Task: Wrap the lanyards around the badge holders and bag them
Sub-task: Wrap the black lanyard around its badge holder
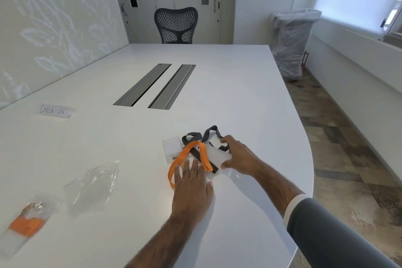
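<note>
Right hand (237, 156) fingers curled round clear badge holder (215, 154), right of centre on desk (239, 93). Left hand (191, 183) flat, fingers straight, orange lanyard (182, 155) loop at its 12 o'clock, touching fingertips. Dark lanyard (198, 156) tangled across, long axis 11-to-5. Empty bag (93, 183) at 9 o'clock; left hand nearer.

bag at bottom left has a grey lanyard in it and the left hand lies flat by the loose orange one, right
No: in the head view the bag at bottom left holds an orange lanyard, not grey. The left hand does lie flat by the loose orange lanyard.
</note>
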